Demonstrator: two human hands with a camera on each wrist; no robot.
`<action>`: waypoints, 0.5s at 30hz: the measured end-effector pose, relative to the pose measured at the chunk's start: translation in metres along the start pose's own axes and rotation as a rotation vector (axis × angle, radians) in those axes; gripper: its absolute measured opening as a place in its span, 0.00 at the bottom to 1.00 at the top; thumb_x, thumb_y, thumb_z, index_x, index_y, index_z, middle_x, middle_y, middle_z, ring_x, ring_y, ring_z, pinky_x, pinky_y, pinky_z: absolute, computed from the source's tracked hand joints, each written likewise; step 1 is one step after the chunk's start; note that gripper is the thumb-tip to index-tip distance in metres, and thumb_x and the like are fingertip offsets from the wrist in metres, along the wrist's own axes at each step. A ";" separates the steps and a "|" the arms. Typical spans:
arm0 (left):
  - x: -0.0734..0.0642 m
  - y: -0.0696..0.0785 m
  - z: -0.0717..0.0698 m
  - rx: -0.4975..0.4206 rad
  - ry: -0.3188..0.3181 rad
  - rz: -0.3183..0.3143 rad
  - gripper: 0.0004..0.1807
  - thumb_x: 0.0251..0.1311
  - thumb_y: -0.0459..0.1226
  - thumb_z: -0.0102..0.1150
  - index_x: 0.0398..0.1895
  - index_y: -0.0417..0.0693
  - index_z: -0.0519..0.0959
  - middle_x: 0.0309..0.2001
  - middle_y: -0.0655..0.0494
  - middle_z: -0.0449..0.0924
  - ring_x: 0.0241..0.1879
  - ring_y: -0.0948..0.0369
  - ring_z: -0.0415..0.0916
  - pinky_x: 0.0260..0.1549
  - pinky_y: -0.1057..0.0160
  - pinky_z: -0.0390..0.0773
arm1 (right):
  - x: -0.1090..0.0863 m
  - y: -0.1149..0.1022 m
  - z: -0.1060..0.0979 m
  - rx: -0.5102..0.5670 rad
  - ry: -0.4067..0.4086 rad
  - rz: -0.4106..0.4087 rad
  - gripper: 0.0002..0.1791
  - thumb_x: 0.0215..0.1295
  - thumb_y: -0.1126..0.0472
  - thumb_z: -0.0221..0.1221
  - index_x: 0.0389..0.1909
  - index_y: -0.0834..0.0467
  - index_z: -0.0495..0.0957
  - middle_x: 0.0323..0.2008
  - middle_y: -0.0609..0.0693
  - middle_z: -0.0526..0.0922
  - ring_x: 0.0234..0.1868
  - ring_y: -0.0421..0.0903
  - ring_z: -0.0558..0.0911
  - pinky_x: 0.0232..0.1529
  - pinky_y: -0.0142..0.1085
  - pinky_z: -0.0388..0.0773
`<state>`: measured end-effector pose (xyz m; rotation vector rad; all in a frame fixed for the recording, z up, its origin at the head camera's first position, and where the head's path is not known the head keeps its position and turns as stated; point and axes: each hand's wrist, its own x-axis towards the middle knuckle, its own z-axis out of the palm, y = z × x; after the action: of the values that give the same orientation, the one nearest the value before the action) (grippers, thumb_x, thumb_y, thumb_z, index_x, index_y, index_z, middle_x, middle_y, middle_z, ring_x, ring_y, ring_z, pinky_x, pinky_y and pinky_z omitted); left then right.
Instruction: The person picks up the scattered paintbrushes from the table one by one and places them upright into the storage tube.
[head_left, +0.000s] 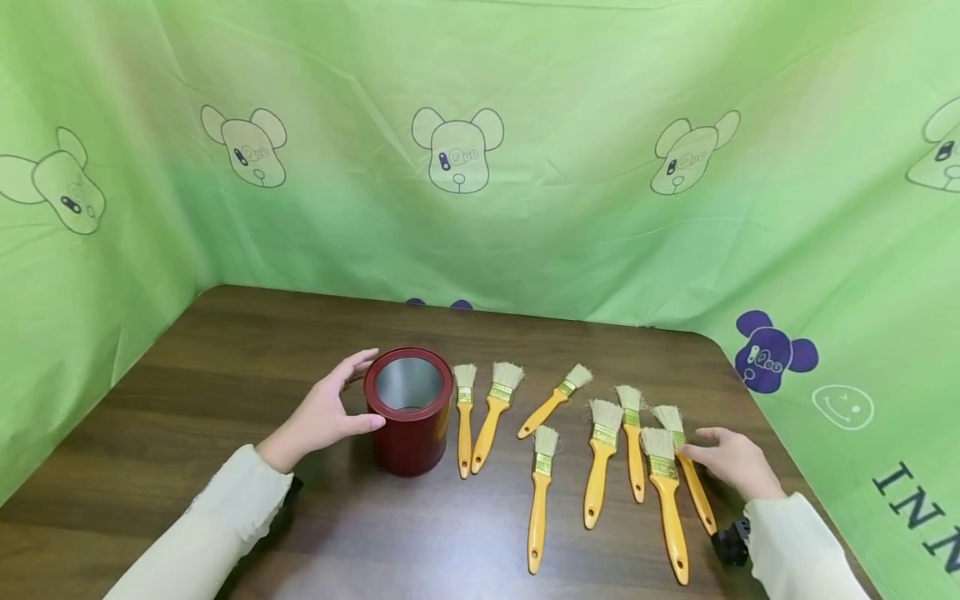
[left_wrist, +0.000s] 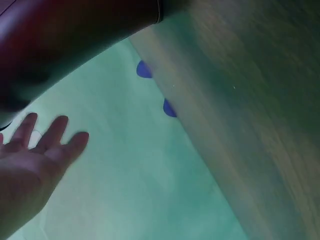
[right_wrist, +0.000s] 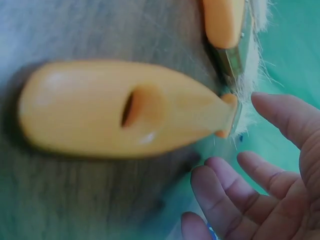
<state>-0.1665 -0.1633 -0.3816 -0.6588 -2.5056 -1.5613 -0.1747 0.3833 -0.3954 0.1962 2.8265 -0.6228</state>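
A dark red cylindrical container (head_left: 408, 446) with an open top stands upright on the table. My left hand (head_left: 333, 412) is spread around its left side, thumb at the front and fingers toward the back. In the left wrist view the fingers (left_wrist: 52, 132) look straight and apart from the container's wall (left_wrist: 75, 35). At the right, my right hand (head_left: 731, 462) is beside the rightmost paintbrush (head_left: 696, 492), which has a yellow handle and pale bristles. The right wrist view shows that handle (right_wrist: 75, 110) large, with thumb and fingers (right_wrist: 212, 192) spread around the bristle end, not closed on it.
Several more yellow-handled paintbrushes lie between the container and my right hand, including a wide one (head_left: 667, 508), a front one (head_left: 538, 508) and a slanted one (head_left: 551, 408). The brown wooden table (head_left: 225, 375) meets a green printed cloth (head_left: 465, 242) at the back and sides.
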 end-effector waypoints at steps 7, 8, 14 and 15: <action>0.003 0.002 0.003 -0.057 0.004 -0.007 0.40 0.46 0.31 0.68 0.65 0.32 0.62 0.54 0.35 0.73 0.52 0.42 0.72 0.51 0.40 0.69 | 0.004 -0.006 0.002 -0.002 -0.012 0.010 0.41 0.62 0.45 0.58 0.55 0.80 0.66 0.52 0.78 0.70 0.48 0.70 0.74 0.46 0.59 0.71; 0.003 0.002 0.003 -0.065 0.005 -0.011 0.40 0.47 0.31 0.68 0.65 0.32 0.63 0.53 0.35 0.73 0.51 0.43 0.72 0.50 0.42 0.70 | 0.005 -0.006 0.002 0.002 -0.010 0.011 0.40 0.62 0.46 0.58 0.55 0.81 0.66 0.51 0.78 0.71 0.47 0.68 0.75 0.45 0.58 0.72; 0.003 0.002 0.004 -0.123 -0.006 -0.024 0.40 0.48 0.30 0.68 0.65 0.31 0.62 0.53 0.35 0.72 0.47 0.46 0.74 0.48 0.55 0.75 | 0.008 -0.007 0.005 0.086 -0.039 0.038 0.37 0.61 0.52 0.58 0.55 0.82 0.64 0.39 0.70 0.77 0.33 0.53 0.77 0.34 0.45 0.76; 0.003 0.002 0.004 -0.134 -0.009 -0.025 0.40 0.48 0.30 0.68 0.65 0.31 0.62 0.53 0.35 0.72 0.47 0.46 0.75 0.47 0.57 0.75 | 0.008 -0.006 0.005 0.113 -0.047 0.046 0.37 0.61 0.53 0.58 0.55 0.82 0.63 0.36 0.67 0.77 0.31 0.51 0.76 0.31 0.44 0.76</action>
<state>-0.1677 -0.1586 -0.3807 -0.6543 -2.4412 -1.7504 -0.1823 0.3762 -0.3996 0.2628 2.7359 -0.7665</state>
